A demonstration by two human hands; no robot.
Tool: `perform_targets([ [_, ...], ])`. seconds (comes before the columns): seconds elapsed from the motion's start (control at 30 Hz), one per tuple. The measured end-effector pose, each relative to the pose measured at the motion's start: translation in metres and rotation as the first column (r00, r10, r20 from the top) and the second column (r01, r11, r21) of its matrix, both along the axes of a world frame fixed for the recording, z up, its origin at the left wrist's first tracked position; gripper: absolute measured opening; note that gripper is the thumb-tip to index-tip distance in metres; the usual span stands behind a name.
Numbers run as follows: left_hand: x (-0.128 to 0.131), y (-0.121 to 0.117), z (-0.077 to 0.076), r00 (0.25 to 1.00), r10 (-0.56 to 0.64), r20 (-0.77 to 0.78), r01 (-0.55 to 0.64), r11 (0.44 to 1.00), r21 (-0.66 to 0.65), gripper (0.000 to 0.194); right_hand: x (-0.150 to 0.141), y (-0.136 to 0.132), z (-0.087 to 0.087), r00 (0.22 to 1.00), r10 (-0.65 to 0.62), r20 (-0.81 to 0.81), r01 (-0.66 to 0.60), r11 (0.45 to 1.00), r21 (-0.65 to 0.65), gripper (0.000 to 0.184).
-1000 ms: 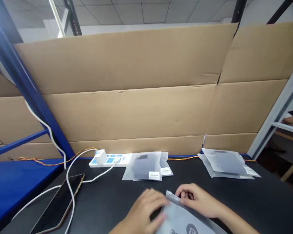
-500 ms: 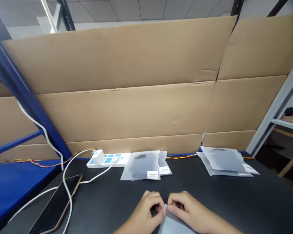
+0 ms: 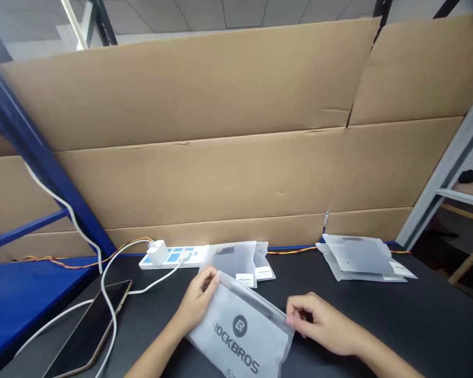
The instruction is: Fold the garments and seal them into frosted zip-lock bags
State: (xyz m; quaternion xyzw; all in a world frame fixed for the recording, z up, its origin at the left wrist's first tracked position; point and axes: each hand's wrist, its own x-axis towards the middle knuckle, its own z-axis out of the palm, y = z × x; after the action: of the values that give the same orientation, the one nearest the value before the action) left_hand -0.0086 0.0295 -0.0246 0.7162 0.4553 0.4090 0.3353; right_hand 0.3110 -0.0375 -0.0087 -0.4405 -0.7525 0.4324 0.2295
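Note:
A frosted zip bag (image 3: 242, 336) printed "ROCKBROS" in dark letters is held tilted over the black tabletop, its zip strip running along the upper edge. At its upper left corner, my left hand (image 3: 197, 299) pinches the bag between thumb and fingers. My right hand (image 3: 319, 321) is closed on the other end of the zip strip, at the upper right corner. The bag's lower edge runs out of view. Just behind it lie similar frosted bags with white labels (image 3: 232, 257), partly covered by the held one.
More labelled frosted bags (image 3: 362, 257) are stacked at the back right. A white power strip (image 3: 197, 254) with a plugged-in charger (image 3: 157, 253) stands at the back left. A dark phone or tablet (image 3: 89, 331) lies left, crossed by a white cable (image 3: 111, 310). Cardboard (image 3: 205, 184) walls the back.
My hands have moved apart along the zip edge, the left one up and leftward, the right one slightly rightward. The bag has come up into view with its printed face showing.

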Motion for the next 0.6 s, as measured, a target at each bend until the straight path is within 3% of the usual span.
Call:
perform_targets([
  [0.1, 0.008, -0.007, -0.005, 1.000, -0.005, 0.020, 0.006, 0.998, -0.057, 0.030, 0.004, 0.001, 0.000, 0.994, 0.015, -0.109, -0.020, 0.999, -0.048, 0.028],
  [0.23, 0.025, -0.023, -0.012, 0.999, -0.038, -0.011, 0.038, 0.999, -0.020, 0.027, 0.003, 0.003, -0.003, 0.951, -0.022, -0.309, -0.003, 0.997, -0.078, 0.030],
  [0.4, 0.040, -0.038, -0.017, 0.986, -0.130, -0.108, 0.132, 0.991, 0.013, 0.028, -0.006, -0.001, -0.008, 0.989, 0.015, -0.150, -0.033, 0.992, -0.120, 0.026],
  [0.47, 0.044, -0.043, -0.019, 0.972, -0.147, -0.183, 0.154, 0.988, 0.023, 0.027, -0.011, -0.003, -0.011, 0.996, 0.038, -0.083, -0.049, 0.990, -0.136, 0.037],
  [0.53, 0.048, -0.047, -0.020, 0.957, -0.148, -0.250, 0.162, 0.986, 0.035, 0.025, -0.017, -0.005, -0.014, 0.997, 0.081, -0.013, -0.082, 0.992, -0.093, 0.040],
  [0.6, 0.052, -0.051, -0.020, 0.944, -0.144, -0.295, 0.165, 0.985, 0.047, 0.023, -0.021, -0.007, -0.017, 0.990, 0.138, 0.041, -0.137, 0.990, -0.024, 0.031],
])
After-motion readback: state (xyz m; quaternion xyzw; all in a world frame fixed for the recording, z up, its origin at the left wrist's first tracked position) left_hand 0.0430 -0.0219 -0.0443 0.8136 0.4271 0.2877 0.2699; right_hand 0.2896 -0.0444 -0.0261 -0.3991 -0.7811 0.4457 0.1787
